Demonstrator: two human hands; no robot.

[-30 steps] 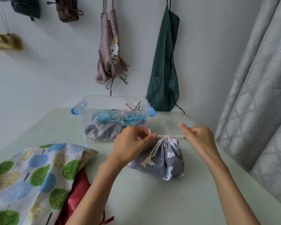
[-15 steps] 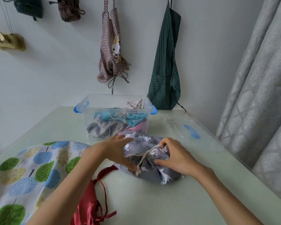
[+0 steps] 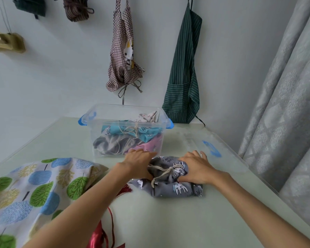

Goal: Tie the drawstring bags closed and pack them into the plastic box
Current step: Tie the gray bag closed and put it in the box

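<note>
A grey drawstring bag (image 3: 170,185) with white animal prints lies on the table in front of the clear plastic box (image 3: 100,129). Its cream cord is knotted on top. My left hand (image 3: 138,163) grips the bag's left side and my right hand (image 3: 195,169) grips its right side, both pressed against the cloth. The box has blue handles and holds several tied bags in teal, pink and grey. A large tree-print bag (image 3: 34,190) and a red satin bag (image 3: 98,235) lie at the lower left.
The box's clear lid (image 3: 209,149) with a blue clip lies flat on the table right of the box. Aprons hang on the wall behind. A grey curtain (image 3: 284,104) runs along the table's right edge.
My hands let go of the taut cord ends and came down onto the grey bag, which now lies flatter with its knot on top, held from both sides.
</note>
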